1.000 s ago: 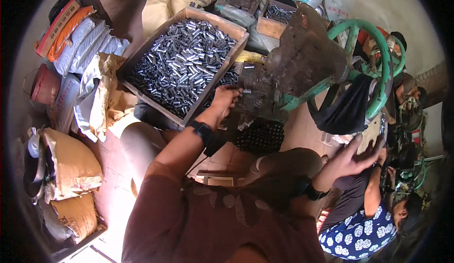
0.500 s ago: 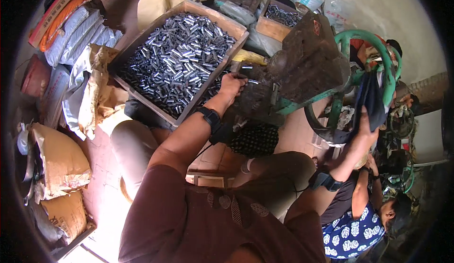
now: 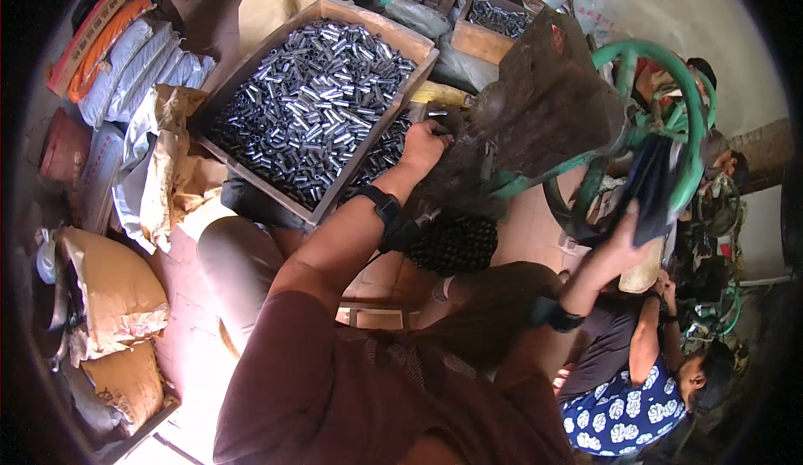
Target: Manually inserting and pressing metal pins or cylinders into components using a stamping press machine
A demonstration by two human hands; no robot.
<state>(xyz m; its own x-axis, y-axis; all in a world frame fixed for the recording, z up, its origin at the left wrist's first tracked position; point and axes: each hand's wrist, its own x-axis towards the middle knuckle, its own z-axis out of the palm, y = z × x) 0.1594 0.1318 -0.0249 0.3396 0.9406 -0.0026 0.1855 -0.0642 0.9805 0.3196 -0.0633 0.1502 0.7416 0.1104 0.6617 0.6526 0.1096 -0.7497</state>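
Note:
My left hand (image 3: 425,147) is at the dark, greasy metal machine (image 3: 548,97), its fingertips pinched together against the working end. What they hold is hidden. A short shiny metal piece (image 3: 437,114) lies just beyond the fingers. To the right, my right hand (image 3: 626,241), slightly blurred, is closed on a dark cloth (image 3: 652,185) that hangs over the rim of the machine's green handwheel (image 3: 701,155). Left of the machine, a shallow wooden tray (image 3: 251,182) is heaped with small silver and dark metal tubes (image 3: 322,105).
A smaller wooden box (image 3: 481,44) of metal parts stands behind the machine. Paper sacks (image 3: 117,285) and stacked bags (image 3: 138,72) line the left side. At the lower right sits another person in a blue patterned top (image 3: 623,411), close to my right arm.
My left hand has shifted slightly right, and the small metal tube that showed in its fingers is now out of sight. My right hand has moved down and left with the cloth; the wheel has turned.

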